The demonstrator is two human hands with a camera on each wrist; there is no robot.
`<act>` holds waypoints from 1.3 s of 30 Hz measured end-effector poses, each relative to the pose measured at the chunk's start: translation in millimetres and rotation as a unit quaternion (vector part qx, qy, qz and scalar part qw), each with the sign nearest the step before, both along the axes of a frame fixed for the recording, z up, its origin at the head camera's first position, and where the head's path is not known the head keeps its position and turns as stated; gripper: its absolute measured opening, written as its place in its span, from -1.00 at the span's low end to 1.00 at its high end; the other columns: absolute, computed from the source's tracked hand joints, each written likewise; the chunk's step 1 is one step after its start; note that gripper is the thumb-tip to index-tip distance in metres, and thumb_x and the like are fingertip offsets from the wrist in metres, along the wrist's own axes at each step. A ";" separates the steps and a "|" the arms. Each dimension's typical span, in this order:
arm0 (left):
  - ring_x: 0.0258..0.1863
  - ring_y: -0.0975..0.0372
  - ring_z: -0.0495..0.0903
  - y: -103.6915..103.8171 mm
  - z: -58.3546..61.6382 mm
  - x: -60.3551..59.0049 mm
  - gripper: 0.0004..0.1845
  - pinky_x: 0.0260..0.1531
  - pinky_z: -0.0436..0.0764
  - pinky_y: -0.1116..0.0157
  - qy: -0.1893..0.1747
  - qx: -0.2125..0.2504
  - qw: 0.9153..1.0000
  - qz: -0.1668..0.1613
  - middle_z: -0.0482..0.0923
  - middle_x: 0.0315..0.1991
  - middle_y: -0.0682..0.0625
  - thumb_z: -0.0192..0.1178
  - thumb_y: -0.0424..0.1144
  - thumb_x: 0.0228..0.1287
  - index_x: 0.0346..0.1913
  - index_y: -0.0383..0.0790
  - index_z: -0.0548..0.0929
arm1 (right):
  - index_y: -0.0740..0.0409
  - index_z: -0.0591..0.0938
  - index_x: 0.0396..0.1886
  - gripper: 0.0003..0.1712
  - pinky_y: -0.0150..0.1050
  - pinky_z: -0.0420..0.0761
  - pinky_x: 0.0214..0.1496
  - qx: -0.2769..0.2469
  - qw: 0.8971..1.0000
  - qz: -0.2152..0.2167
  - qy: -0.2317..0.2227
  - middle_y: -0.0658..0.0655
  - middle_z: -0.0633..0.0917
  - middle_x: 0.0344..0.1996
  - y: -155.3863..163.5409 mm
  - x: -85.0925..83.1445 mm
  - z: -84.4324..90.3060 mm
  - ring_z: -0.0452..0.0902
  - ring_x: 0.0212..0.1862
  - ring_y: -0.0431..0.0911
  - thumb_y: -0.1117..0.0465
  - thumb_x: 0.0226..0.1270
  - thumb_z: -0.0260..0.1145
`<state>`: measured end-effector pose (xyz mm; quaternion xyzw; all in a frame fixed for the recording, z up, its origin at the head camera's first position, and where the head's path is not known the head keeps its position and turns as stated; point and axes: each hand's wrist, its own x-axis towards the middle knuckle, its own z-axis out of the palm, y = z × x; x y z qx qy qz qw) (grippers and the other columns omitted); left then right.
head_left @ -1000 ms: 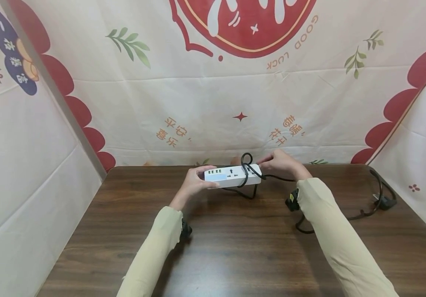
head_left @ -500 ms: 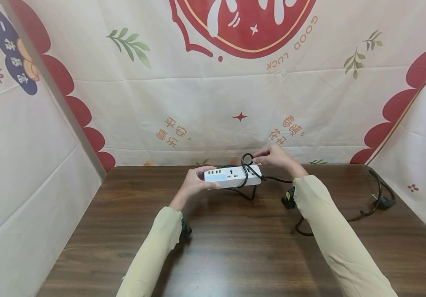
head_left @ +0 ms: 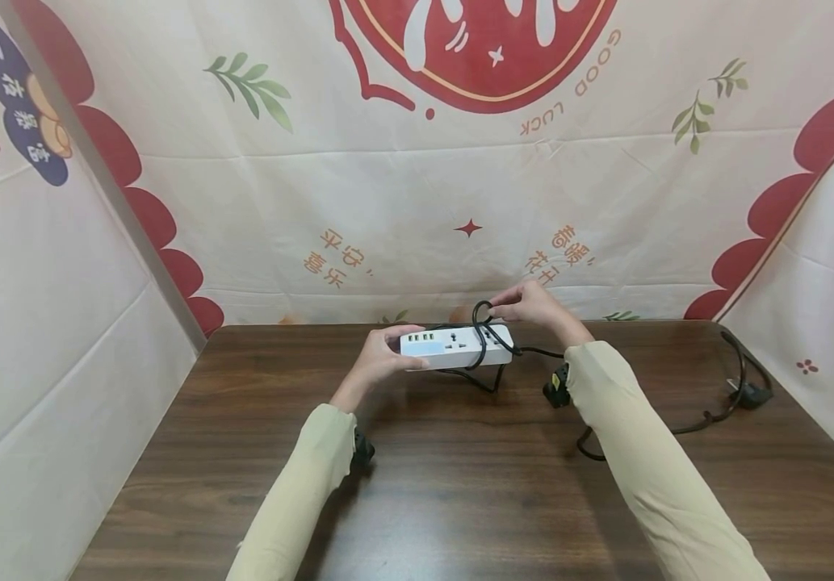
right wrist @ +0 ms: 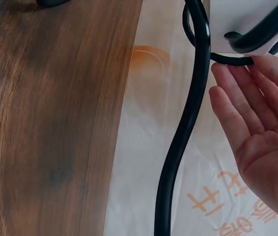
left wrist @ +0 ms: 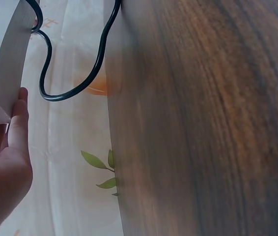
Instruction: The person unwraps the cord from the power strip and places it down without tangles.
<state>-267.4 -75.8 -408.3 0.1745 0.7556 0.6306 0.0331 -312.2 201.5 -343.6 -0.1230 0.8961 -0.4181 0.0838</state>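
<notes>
My left hand (head_left: 386, 353) grips the left end of a white power strip (head_left: 456, 346) held just above the wooden table (head_left: 460, 484). In the left wrist view my fingers (left wrist: 18, 118) curl round the strip's end (left wrist: 4, 64). A black cable (head_left: 485, 335) is wound round the strip's right part, and a loop of it stands up above the strip. My right hand (head_left: 527, 304) hovers above the strip's right end. In the right wrist view its fingers (right wrist: 237, 93) are straight, and their tips touch the cable loop (right wrist: 227, 60) under the strip (right wrist: 242, 22).
The cable (head_left: 707, 418) trails right across the table to a black plug (head_left: 752, 395) near the right cloth wall. Printed cloth (head_left: 417, 202) closes the back and both sides. A black wrist camera (head_left: 557, 389) sits under my right sleeve.
My right hand has risen from the strip's right end and moved slightly left, up to the top of the cable loop. The left hand and the strip have stayed put.
</notes>
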 end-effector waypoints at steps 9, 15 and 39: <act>-0.24 0.20 0.55 -1.6 1.0 -4.2 -0.44 -0.27 0.49 0.34 0.001 -0.004 1.000 -0.004 0.60 -0.12 -0.18 0.44 -0.48 -0.29 -0.04 -0.35 0.60 | 0.35 0.59 -0.07 -0.58 -0.10 0.49 -0.06 0.021 0.999 0.007 0.024 0.33 0.60 -0.05 6.0 1.5 3.6 0.53 -0.09 0.03 0.12 0.20 0.28; -0.23 0.19 0.55 -4.2 3.2 -5.1 -0.44 -0.27 0.49 0.33 -0.002 -0.018 1.000 -0.001 0.60 -0.10 -0.17 0.45 -0.46 -0.29 -0.03 -0.32 0.61 | 0.36 0.60 -0.10 -0.63 -0.06 0.49 -0.05 0.018 0.999 0.025 0.043 0.33 0.61 -0.09 9.9 4.8 10.4 0.53 -0.06 0.09 0.17 0.20 0.27; -0.25 0.18 0.55 -10.1 3.6 -5.8 -0.45 -0.25 0.47 0.33 0.000 -0.049 0.998 0.028 0.61 -0.14 -0.14 0.47 -0.42 -0.29 -0.05 -0.28 0.62 | 0.48 0.59 -0.19 -0.66 -0.10 0.54 -0.11 -0.020 0.995 0.091 -0.018 0.19 0.70 -0.32 24.0 10.6 31.6 0.62 -0.23 -0.02 0.25 0.16 0.31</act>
